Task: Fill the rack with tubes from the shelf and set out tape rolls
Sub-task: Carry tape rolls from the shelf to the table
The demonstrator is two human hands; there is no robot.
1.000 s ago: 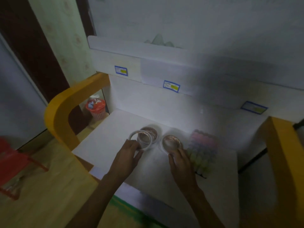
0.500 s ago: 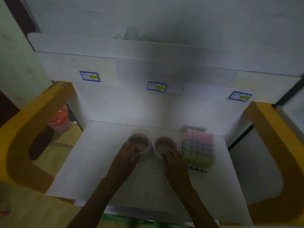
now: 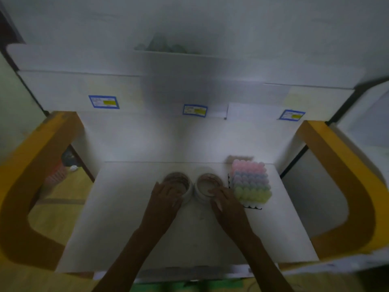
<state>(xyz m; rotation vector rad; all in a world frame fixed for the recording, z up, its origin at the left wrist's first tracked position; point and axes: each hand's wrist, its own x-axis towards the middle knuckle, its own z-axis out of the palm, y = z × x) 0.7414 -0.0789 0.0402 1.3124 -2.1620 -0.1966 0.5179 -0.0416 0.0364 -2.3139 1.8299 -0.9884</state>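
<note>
Two stacks of clear tape rolls stand side by side on the white table [image 3: 130, 218]. My left hand [image 3: 166, 197] rests on the near side of the left stack [image 3: 179, 182], fingers curled round its rim. My right hand [image 3: 224, 199] holds the near side of the right stack [image 3: 209, 182] the same way. Just right of the rolls stands the rack [image 3: 250, 184], filled with rows of pink, blue, green and yellow capped tubes. A blurred pile of pale items [image 3: 162, 44] lies on the upper shelf.
Yellow curved frame arms flank the table on the left [image 3: 31, 175] and right [image 3: 341, 175]. Blue-bordered labels [image 3: 104, 101] line the shelf's front edge. A red bin [image 3: 56, 173] stands on the wooden floor to the left.
The view swung from the left to square on the table. The left hand lowered its tilted roll onto the left stack, and both stacks now stand close together.
</note>
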